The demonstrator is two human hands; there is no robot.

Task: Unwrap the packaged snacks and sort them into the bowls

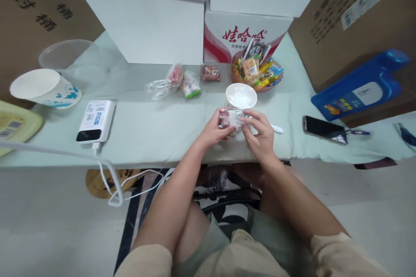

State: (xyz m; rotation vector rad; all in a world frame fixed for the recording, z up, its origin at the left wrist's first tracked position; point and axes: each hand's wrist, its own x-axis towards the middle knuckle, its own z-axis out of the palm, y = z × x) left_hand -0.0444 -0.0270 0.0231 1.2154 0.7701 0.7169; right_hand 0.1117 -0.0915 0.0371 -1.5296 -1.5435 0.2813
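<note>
Between my hands is a small snack in clear plastic wrapping [232, 117], with something dark red showing at its left end. My left hand [217, 129] is closed round that left end. The fingers of my right hand [259, 133] pinch the wrapping from the right. Just beyond them stands a white paper cup [241, 94], its lower part hidden by my hands. A white plastic spoon [277, 129] lies to the right, partly behind my right hand.
A bowl of wrapped snacks [237, 71] stands behind the cup. Several packets [210, 72] lie left of it. At the left are a power bank [96, 121] with a cable and a patterned paper cup [48, 88]; at the right, a phone [324, 129] and a blue bottle [360, 86].
</note>
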